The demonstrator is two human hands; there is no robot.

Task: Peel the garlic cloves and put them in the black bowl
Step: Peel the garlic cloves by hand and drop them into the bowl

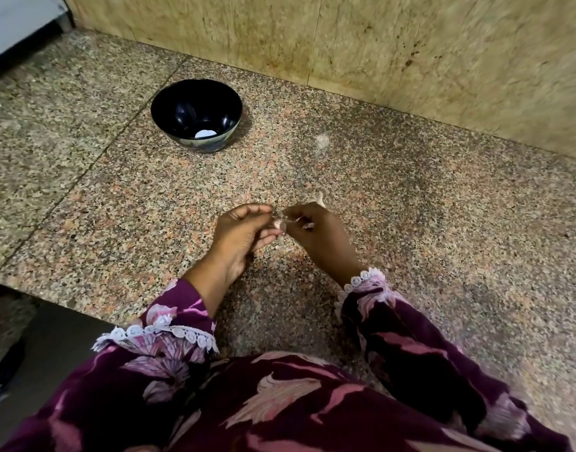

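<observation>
There was one black bowl (196, 115) on the counter. Two hands, the left (244, 230) and the right (316, 230), met over a single small clove (279, 225); another clove (319, 199) lay just beyond

There are no words, numbers, labels or signs to read anywhere here.
</observation>
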